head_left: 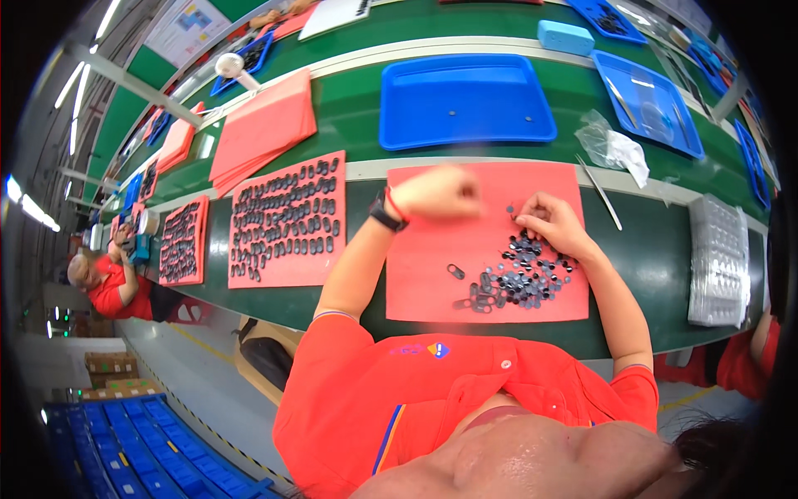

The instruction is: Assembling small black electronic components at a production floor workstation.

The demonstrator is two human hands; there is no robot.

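On a pink sheet [424, 266] in front of me lies a loose heap of small, shiny dark discs [532, 274]. Several black oval pieces [482, 297] lie against its left side, and one oval piece [455, 271] sits apart. My right hand [555, 223] is just above the heap, thumb and fingertips pinched together; what is between them is hidden. A single disc [509, 209] is beside those fingertips. Over the far part of the sheet, my left hand [445, 193] is smeared by motion, so its fingers cannot be made out.
Left of me, another pink sheet [307, 264] carries rows of black oval pieces. Beyond are stacked pink sheets [266, 125] and a blue tray [465, 91]. Metal tweezers [600, 193], a crumpled clear bag [594, 137] and stacked clear plastic trays [719, 258] lie to the right.
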